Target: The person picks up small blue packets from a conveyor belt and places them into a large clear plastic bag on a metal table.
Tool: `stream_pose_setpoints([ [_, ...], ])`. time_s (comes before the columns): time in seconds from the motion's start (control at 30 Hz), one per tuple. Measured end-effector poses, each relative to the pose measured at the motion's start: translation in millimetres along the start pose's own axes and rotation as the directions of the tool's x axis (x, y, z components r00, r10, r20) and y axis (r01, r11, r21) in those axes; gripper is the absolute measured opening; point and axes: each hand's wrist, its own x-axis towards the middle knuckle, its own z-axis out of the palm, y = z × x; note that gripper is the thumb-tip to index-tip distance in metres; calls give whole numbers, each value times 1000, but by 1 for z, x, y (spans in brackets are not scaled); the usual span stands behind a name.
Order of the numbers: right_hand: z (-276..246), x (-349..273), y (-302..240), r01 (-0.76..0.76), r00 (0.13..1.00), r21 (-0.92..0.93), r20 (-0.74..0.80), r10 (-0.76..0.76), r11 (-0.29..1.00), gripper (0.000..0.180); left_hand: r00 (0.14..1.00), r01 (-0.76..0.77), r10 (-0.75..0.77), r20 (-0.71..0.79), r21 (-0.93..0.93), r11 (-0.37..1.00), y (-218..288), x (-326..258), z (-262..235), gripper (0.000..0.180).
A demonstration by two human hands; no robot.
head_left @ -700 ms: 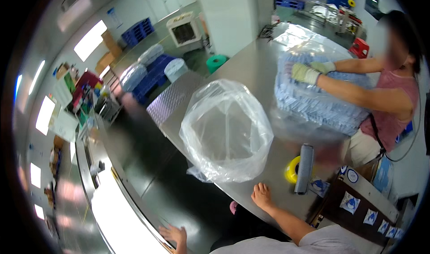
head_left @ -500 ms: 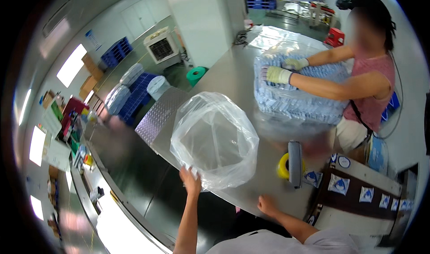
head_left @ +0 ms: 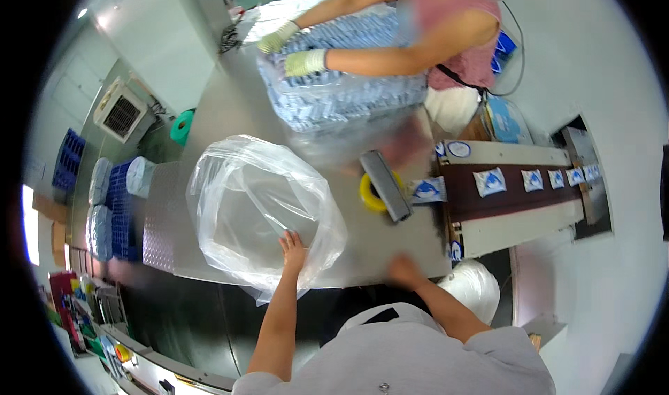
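A large clear plastic bag (head_left: 324,217) stands on the metal table (head_left: 366,252) with its mouth spread wide into a ring. My left hand (head_left: 293,252) reaches over the bag's near rim, fingers stretched out and apart. It touches the plastic or hovers just above it; which one I cannot tell. My right hand (head_left: 405,269) is near the table's front edge, apart from the bag. Motion blur hides its fingers, and nothing shows in it. Right of the bag, a grey block-shaped bar (head_left: 387,186) lies over a yellow tape roll (head_left: 369,194).
Across the table a person in green-white gloves (head_left: 306,62) handles a clear bag packed with blue-white sachets (head_left: 341,102). At right, a dark conveyor belt (head_left: 516,198) carries several sachets (head_left: 490,181). A white sack (head_left: 474,288) sits below it. Blue pallets (head_left: 122,214) stand at left.
My view has swung to the right, so the table's things appear further left. My left hand has gone from the bag's outer near edge to over its rim. The right hand has blurred.
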Motion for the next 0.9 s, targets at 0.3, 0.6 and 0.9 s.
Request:
stream_pose_setpoints([
  [0.3, -49, 19, -3, -10, 989, 300, -140, 54, 954, 12, 987, -161, 159, 31, 100, 982, -11, 11, -2, 63],
  [0.6, -29, 22, 79, 185, 969, 346, -217, -114, 920, 19, 951, -226, 232, 204, -56, 973, 72, 29, -55, 56],
  [0.9, -127, -3, 136, 180, 959, 598, 69, -274, 781, 27, 951, -278, 277, 137, -10, 960, 44, 20, -31, 63],
])
